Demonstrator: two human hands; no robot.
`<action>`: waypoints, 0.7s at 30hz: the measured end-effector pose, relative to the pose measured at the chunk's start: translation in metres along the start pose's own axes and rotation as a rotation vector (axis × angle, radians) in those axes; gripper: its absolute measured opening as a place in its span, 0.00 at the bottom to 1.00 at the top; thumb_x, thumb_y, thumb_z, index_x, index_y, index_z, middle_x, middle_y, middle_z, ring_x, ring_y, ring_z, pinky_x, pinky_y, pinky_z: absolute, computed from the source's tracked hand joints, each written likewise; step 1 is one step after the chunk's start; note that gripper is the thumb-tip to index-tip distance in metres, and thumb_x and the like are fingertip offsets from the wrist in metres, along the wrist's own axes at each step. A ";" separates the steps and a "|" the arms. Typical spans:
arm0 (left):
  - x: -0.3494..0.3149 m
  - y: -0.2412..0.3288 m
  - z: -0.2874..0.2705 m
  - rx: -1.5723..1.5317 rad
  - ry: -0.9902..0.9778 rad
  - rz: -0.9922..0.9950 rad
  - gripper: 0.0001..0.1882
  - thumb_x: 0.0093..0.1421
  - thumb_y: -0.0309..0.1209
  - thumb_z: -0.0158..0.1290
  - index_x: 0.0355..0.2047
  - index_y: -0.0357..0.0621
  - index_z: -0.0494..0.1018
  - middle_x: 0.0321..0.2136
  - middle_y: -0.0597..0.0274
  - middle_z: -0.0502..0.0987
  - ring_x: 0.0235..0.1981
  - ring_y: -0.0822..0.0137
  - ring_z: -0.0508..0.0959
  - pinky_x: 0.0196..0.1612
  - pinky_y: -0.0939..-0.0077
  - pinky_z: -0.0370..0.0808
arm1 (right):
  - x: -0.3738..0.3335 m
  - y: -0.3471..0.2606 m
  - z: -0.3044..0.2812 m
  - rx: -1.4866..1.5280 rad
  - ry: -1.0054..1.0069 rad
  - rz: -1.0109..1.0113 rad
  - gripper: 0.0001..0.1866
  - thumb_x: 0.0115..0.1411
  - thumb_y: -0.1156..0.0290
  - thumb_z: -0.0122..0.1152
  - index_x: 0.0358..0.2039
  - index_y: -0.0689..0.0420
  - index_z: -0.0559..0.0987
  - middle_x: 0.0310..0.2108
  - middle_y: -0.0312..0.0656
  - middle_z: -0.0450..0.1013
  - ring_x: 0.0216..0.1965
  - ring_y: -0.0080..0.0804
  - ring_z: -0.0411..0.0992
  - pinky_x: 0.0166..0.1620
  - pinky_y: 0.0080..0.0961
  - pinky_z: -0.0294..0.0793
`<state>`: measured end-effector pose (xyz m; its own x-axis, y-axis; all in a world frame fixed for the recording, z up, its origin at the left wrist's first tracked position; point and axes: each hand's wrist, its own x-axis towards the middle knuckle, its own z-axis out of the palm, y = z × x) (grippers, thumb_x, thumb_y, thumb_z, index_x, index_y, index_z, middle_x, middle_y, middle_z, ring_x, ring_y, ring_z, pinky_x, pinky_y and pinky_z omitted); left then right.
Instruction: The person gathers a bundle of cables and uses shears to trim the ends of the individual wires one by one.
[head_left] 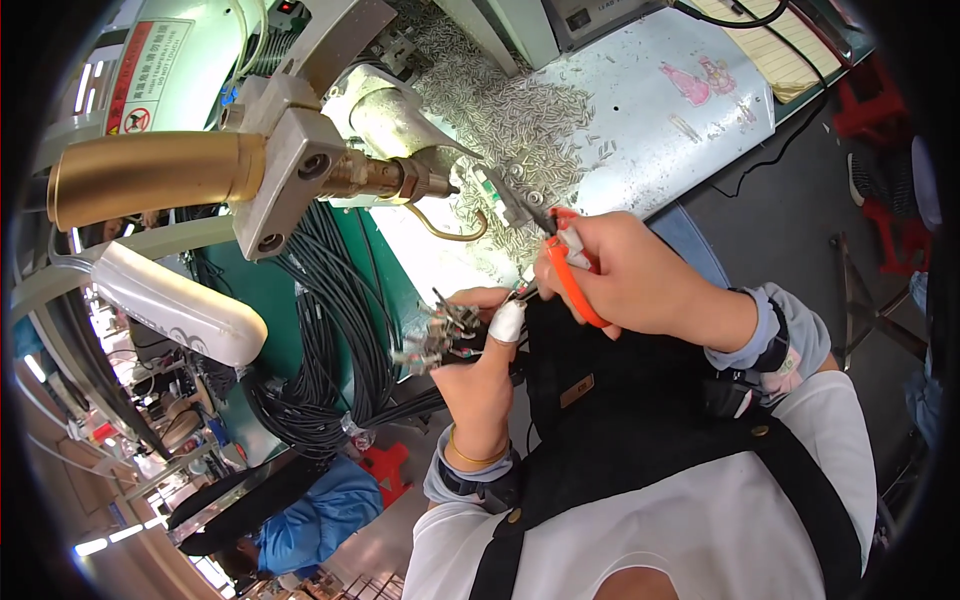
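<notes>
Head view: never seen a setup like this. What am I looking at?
No robot here: a wide fisheye camera on a person's head looks down at their bare hands, so straight edges bend. The left hand, its thumb in a white wrap, holds a bundle of thin cable ends with silvery tips. The right hand grips an orange-handled hand tool. Small silvery metal pieces lie scattered on the pale worktop. Long black cables bunch at left. The gold-coloured cylinder sits in a grey metal clamp block; its function isn't clear.
</notes>
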<state>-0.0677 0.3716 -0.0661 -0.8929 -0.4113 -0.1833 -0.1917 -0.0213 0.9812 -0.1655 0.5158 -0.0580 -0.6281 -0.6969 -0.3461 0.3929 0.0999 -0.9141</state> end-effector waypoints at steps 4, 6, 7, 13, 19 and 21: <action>0.006 -0.010 -0.002 0.178 -0.015 0.360 0.07 0.50 0.20 0.53 0.30 0.37 0.69 0.25 0.65 0.68 0.22 0.75 0.68 0.27 0.85 0.64 | 0.010 0.006 -0.004 0.181 -0.232 0.180 0.11 0.57 0.65 0.51 0.23 0.59 0.70 0.13 0.33 0.65 0.10 0.18 0.62 0.13 0.15 0.58; 0.008 -0.009 -0.005 0.233 -0.039 0.474 0.07 0.50 0.20 0.53 0.30 0.37 0.68 0.24 0.65 0.68 0.20 0.75 0.67 0.25 0.85 0.63 | 0.013 0.016 -0.002 0.246 -0.319 0.240 0.11 0.57 0.64 0.51 0.23 0.57 0.71 0.13 0.33 0.65 0.10 0.19 0.62 0.13 0.16 0.58; 0.007 -0.004 -0.006 -0.044 -0.090 0.213 0.07 0.50 0.19 0.53 0.31 0.36 0.68 0.24 0.65 0.68 0.19 0.76 0.66 0.23 0.85 0.62 | 0.012 0.023 0.003 -0.103 -0.151 -0.095 0.09 0.55 0.64 0.52 0.25 0.55 0.72 0.14 0.32 0.65 0.11 0.18 0.63 0.14 0.15 0.58; 0.008 0.011 -0.010 -0.473 -0.119 -0.359 0.09 0.50 0.17 0.52 0.32 0.36 0.67 0.22 0.66 0.67 0.15 0.80 0.61 0.16 0.87 0.55 | 0.005 0.023 -0.004 -1.328 0.307 -1.121 0.08 0.47 0.65 0.56 0.31 0.46 0.76 0.19 0.25 0.63 0.16 0.16 0.63 0.18 0.15 0.54; 0.005 0.015 -0.005 -0.234 -0.055 -0.267 0.08 0.50 0.17 0.52 0.31 0.35 0.67 0.20 0.67 0.66 0.15 0.80 0.62 0.16 0.87 0.55 | 0.007 0.023 -0.008 -1.341 0.268 -1.241 0.11 0.46 0.66 0.55 0.34 0.47 0.75 0.18 0.24 0.63 0.16 0.15 0.62 0.18 0.14 0.52; 0.006 0.014 -0.007 -0.328 -0.077 -0.314 0.07 0.50 0.17 0.52 0.30 0.35 0.68 0.20 0.68 0.67 0.16 0.79 0.63 0.18 0.87 0.58 | 0.008 0.026 -0.008 -1.318 0.388 -1.238 0.10 0.46 0.67 0.55 0.32 0.49 0.74 0.18 0.25 0.64 0.17 0.16 0.64 0.19 0.14 0.53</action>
<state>-0.0733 0.3626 -0.0528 -0.8418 -0.2705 -0.4671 -0.3302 -0.4264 0.8421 -0.1652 0.5185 -0.0862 -0.2885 -0.6316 0.7196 -0.9511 0.2759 -0.1392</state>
